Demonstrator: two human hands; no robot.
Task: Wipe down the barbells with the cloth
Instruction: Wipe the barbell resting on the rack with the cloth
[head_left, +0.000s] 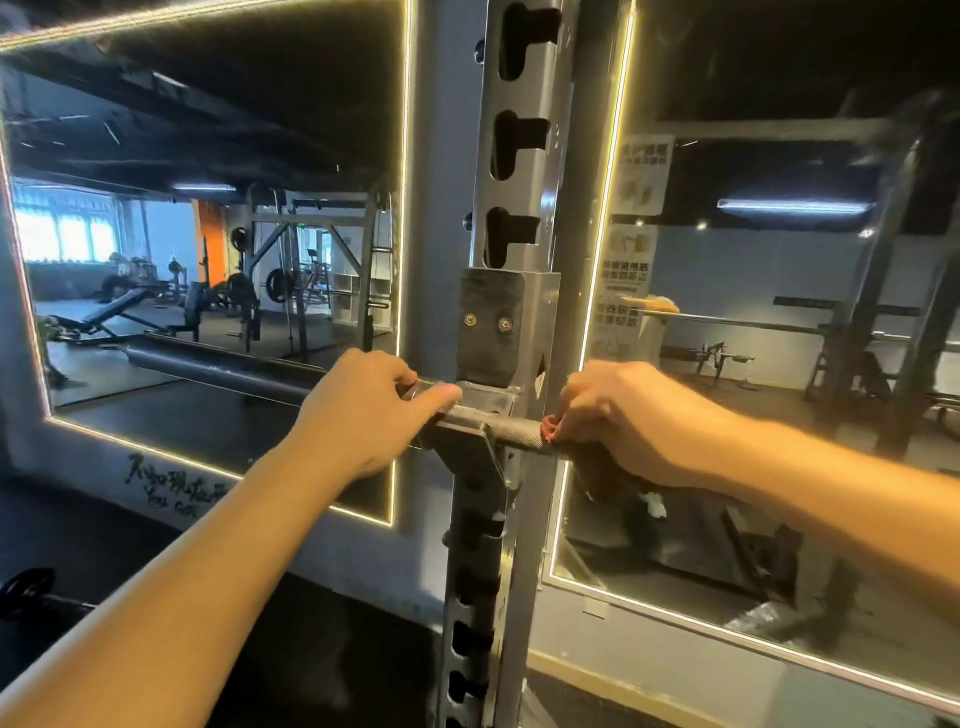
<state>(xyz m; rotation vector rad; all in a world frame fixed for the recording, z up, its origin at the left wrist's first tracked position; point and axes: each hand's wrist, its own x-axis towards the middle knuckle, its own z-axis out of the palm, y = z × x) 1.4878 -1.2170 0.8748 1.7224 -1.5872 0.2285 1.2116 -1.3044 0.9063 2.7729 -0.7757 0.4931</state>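
Red cloth (550, 429) clamped round the barbell (501, 423) by the right grip (623, 421), left grip (363, 410) clasping it past the hook (465, 454); seemingly mid-wipe, slide next

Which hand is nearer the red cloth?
Right. The right hand grips the cloth around the barbell; the left hand holds the barbell beyond the rack upright.

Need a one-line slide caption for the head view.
Right hand wraps a reddish cloth round the racked barbell while the left hand grips it left of the rack upright.
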